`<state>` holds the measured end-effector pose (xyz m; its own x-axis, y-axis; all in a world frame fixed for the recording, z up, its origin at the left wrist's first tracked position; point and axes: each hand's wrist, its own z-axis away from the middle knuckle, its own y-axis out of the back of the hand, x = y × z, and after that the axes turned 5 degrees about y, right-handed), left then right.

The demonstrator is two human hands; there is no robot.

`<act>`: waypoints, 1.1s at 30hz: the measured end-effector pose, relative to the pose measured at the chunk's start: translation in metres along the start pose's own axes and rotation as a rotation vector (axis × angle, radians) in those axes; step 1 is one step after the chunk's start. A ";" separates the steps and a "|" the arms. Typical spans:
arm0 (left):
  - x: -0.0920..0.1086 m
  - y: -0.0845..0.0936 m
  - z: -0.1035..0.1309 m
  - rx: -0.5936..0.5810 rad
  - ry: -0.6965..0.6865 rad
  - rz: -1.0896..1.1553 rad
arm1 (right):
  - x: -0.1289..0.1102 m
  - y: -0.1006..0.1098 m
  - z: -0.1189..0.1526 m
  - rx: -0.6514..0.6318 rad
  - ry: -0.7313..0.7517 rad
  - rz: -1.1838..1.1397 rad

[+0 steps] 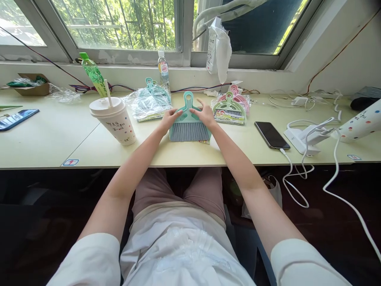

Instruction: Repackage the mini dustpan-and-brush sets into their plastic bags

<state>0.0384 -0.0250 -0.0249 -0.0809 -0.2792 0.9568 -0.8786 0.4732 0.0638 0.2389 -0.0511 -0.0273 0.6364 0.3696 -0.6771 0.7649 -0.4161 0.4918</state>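
Note:
A mint-green hand brush with grey bristles (pixel 190 132) lies on the pale yellow table in front of me, its looped handle pointing toward the window. My left hand (pixel 171 120) grips its left shoulder, thumb on the green surface. On the other side, my right hand (pixel 206 114) holds the right shoulder with the thumb on top and a finger raised. A bit of a printed label shows under the brush's lower right corner. Wrapped teal brush sets (pixel 151 99) are left of it, and a green brush set (pixel 230 108) lies to the right beside a pink one (pixel 238 94).
A lidded paper cup with a straw (pixel 114 121) stands left of my hands. Behind are a green bottle (pixel 95 75) and a clear bottle (pixel 163 70). At the right are a phone (pixel 272 135), a white power strip (pixel 302 139), cables and another dotted cup (pixel 361 123).

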 end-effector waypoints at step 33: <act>-0.003 0.023 -0.003 -0.110 0.269 -0.047 | -0.019 0.015 0.006 0.050 -0.169 -0.422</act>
<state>0.0201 -0.0107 -0.0251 0.0996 -0.0785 0.9919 -0.8212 0.5565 0.1265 0.2381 -0.0696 -0.0107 0.2421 0.3761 -0.8944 0.9453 -0.2993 0.1300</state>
